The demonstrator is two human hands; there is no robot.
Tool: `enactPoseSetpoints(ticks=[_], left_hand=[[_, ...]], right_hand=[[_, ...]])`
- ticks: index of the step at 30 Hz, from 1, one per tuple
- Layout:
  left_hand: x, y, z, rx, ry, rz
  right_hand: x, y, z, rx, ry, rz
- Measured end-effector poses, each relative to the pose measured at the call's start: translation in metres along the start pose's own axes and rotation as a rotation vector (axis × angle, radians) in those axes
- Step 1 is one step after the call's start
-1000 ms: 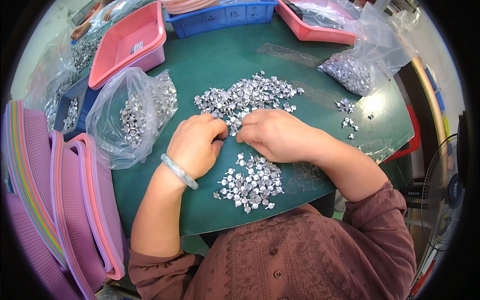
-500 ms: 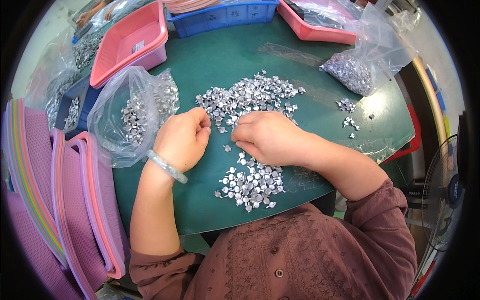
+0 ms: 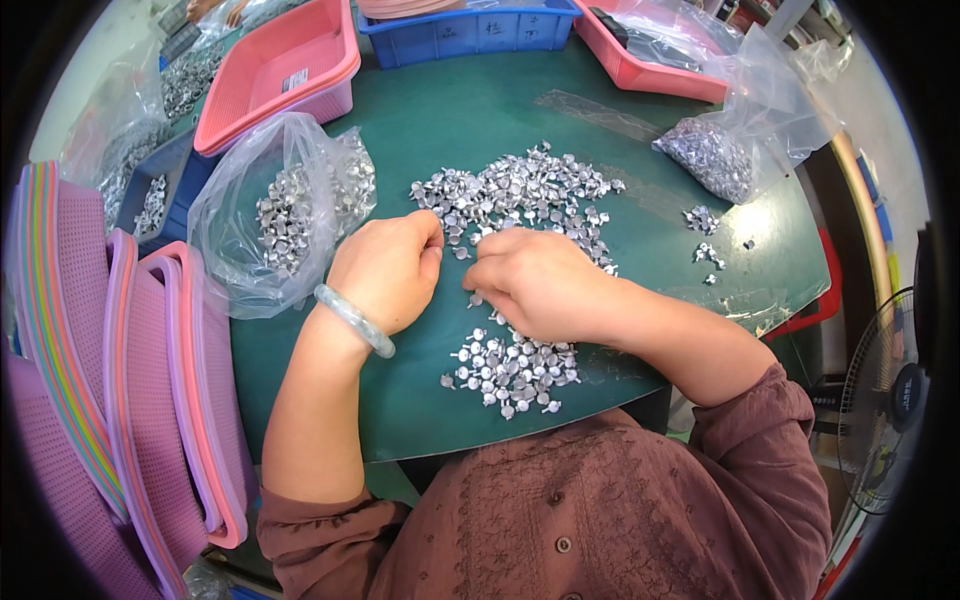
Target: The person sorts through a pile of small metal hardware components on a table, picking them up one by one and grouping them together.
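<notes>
My left hand (image 3: 385, 272), with a pale bangle (image 3: 356, 320) at its wrist, is closed, thumb against curled fingers, at the near left edge of a large heap of small silvery metal pieces (image 3: 520, 190). The pieces have round heads and short stems. My right hand (image 3: 545, 285) is closed with fingers bent down, between that heap and a smaller pile of like pieces (image 3: 515, 372) nearer my body. A single piece (image 3: 475, 300) shows by its thumb. Whatever either hand holds is hidden by the fingers.
Left on the green table (image 3: 430, 110) lies an open clear bag (image 3: 215, 240) of pieces. Purple baskets (image 3: 150, 400) stand at the left edge. Pink (image 3: 285, 60) and blue trays (image 3: 470, 38) line the back. A filled bag (image 3: 705, 155) and small clusters (image 3: 703, 220) lie right, a fan (image 3: 880, 400) beyond.
The whole view has shifted slightly, so the table's things appear farther right. My right hand has come a little left and nearer, its thumb now close to the single piece. My left hand stays closed.
</notes>
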State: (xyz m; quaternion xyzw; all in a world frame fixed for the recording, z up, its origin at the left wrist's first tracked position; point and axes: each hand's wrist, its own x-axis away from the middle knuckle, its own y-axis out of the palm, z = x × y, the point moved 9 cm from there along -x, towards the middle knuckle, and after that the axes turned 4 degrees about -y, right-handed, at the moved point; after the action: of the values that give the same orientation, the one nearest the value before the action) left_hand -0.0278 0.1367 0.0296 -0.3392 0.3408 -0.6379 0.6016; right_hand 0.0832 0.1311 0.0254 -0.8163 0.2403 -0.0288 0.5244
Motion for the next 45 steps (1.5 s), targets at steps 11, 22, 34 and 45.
enactPoseSetpoints(ticks=[11, 22, 34, 45], left_hand=[[0.001, 0.001, 0.000, -0.026, -0.008, -0.012], [0.001, 0.002, 0.001, -0.034, -0.002, -0.022], [0.000, 0.003, 0.000, -0.042, -0.004, -0.022], [-0.001, 0.002, -0.002, 0.046, 0.012, 0.009]], right_hand=[[0.000, 0.000, 0.000, 0.014, -0.030, -0.022], [0.003, 0.001, -0.018, -0.038, -0.265, -0.044], [0.011, -0.008, 0.001, -0.051, -0.119, -0.063], [0.015, 0.000, -0.011, -0.104, -0.223, -0.130]])
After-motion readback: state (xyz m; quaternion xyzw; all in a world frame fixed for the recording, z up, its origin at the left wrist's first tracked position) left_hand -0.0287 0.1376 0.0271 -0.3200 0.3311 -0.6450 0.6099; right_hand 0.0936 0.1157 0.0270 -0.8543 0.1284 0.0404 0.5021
